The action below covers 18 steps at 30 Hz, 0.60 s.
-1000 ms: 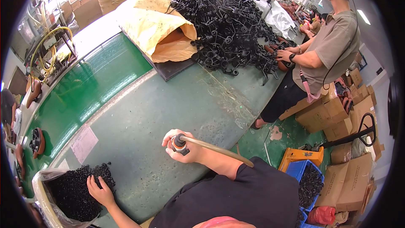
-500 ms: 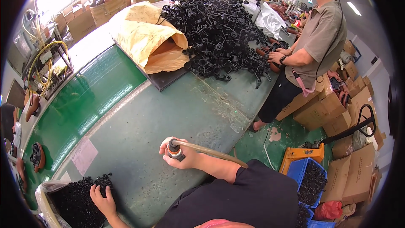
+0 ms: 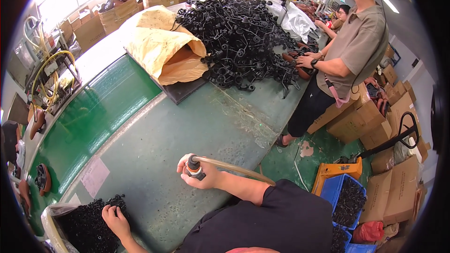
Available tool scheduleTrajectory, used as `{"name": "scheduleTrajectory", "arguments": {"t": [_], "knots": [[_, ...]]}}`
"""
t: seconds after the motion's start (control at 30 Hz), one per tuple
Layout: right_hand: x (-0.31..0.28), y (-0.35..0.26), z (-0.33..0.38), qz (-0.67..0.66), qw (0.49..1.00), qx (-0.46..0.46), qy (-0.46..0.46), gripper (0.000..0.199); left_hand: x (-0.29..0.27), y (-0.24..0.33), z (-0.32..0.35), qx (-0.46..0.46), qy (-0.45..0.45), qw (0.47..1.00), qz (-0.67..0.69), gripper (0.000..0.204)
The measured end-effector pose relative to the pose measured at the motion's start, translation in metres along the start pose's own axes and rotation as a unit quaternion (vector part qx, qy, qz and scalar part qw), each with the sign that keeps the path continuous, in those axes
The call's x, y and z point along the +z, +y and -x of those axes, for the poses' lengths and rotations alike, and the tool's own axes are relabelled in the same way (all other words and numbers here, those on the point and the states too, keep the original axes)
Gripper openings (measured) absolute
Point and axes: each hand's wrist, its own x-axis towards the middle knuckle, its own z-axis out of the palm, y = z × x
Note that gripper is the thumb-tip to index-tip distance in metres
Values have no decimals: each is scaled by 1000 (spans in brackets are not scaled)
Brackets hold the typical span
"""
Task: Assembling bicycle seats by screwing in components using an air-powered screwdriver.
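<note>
My right hand (image 3: 201, 178) is wrapped round an air screwdriver (image 3: 193, 163) with a black end and an orange ring. From it a clear tan hose (image 3: 234, 166) runs back along my forearm to the upper arm. At the lower left, my left hand (image 3: 116, 225) rests its bent, slightly parted fingers on the edge of a heap of small black parts (image 3: 89, 222). I make out no single part held in those fingers. The heap spills from a plastic-lined bin (image 3: 49, 225) onto the green table (image 3: 164, 136).
A large pile of black hooked pieces (image 3: 239, 37) and a yellow paper sack (image 3: 164, 42) lie ahead. A green belt (image 3: 93, 100) carries a brown shoe (image 3: 43, 179). A co-worker (image 3: 356, 42) handles shoes at right. Blue crates (image 3: 338, 192) and a pallet jack (image 3: 323, 173) stand beside me.
My left hand has shifted slightly right, with its fingers closer together and more bent over the black parts. My right hand and the screwdriver are nearly unmoved. Another person shows behind the co-worker.
</note>
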Motion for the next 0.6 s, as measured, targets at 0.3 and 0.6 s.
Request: {"name": "scheduleTrajectory", "arguments": {"t": [0.3, 0.6], "knots": [[9, -1, -5, -29, 999, -31, 22, 32, -8, 23, 4, -49, 117, 990, 60, 13], [6, -47, -9, -236, 971, 31, -7, 44, -26, 158, 35, -241, -73, 674, 694, 22]]}}
